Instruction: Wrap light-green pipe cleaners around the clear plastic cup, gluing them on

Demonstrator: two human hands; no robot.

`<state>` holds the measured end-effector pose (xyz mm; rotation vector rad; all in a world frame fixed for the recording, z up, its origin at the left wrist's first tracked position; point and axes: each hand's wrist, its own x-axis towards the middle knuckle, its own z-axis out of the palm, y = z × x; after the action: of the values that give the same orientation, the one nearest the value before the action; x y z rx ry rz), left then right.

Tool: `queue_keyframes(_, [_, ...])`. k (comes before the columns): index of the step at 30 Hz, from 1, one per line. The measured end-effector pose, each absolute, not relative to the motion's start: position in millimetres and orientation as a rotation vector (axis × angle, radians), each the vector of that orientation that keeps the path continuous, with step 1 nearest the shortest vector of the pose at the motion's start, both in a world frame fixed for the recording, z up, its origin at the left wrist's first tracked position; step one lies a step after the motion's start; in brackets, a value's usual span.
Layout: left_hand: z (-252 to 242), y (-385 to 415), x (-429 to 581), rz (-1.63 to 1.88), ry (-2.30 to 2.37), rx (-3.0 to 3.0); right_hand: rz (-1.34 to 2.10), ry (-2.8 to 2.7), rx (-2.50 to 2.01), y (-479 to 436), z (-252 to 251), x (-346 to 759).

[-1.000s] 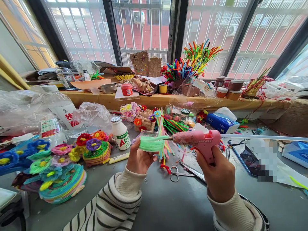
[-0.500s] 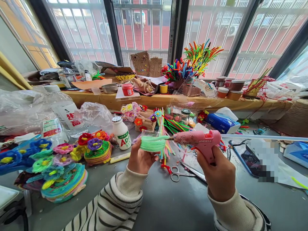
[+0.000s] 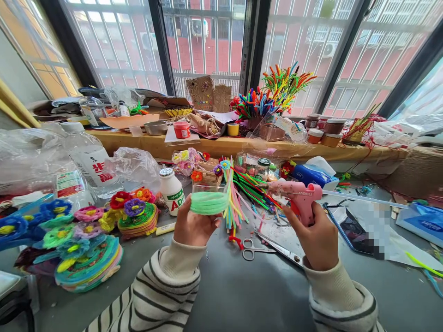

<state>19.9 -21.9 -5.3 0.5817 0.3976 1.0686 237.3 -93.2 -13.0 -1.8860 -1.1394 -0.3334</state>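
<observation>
Left hand (image 3: 195, 226): gripping a clear round cup wrapped in mint-green fuzzy stems (image 3: 209, 204), thumb on its left side, fingers curled under and behind it. Cup is up off the worktop (image 3: 228, 295), roughly upright, its bare clear rim showing above the green wraps.

Right hand (image 3: 316, 240): wrapped round the handle of a pink plastic hot-glue gun (image 3: 299, 196). Can't tell if the trigger is pressed. Nozzle points left toward the cup, gap between them, not touching. A long translucent white glue stick (image 3: 363, 198) runs out the back of the gun to the right.

Below the gun: small silver metal scissors with ring handles (image 3: 254, 249) lying flat, larger steel scissors (image 3: 281, 247) just beside, partly hidden by the right hand. Behind the cup: a loose bundle of pastel fuzzy stems (image 3: 231, 203), with green fuzzy stems (image 3: 251, 188) next to it.

Just left of the cup: a white plastic bottle with a green label (image 3: 171, 191), upright. Further left: a round multicolour coiled disc (image 3: 92, 269) with fuzzy flowers on top, and a smaller coiled disc (image 3: 138, 222), also flowered.

Right side: a dark phone with a blue edge (image 3: 353, 233) flat on the worktop, a blue-and-white tissue pack (image 3: 313, 173) behind.
</observation>
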Motion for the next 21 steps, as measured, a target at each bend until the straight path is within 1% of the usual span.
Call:
queue_keyframes(3, [-4, -14, 10, 1.101, 0.363, 0.594, -0.244, -1.175, -2.015, -95, -15, 258])
queue_keyframes(6, [-1, -7, 0, 1.097, 0.337, 0.593, -0.140, -1.336, -2.133, -97, -23, 280])
queue_keyframes(9, [2, -4, -7, 1.102, 0.319, 0.594, -0.031, -1.424, -2.172, -103, -33, 292])
queue_keyframes(14, [2, -3, -8, 1.106, 0.334, 0.561, 0.048, -1.434, -2.166, -117, -47, 297])
queue_keyframes(21, [-2, -3, -6, 1.084, 0.320, 0.558, 0.057, -1.611, -1.974, -131, -72, 298])
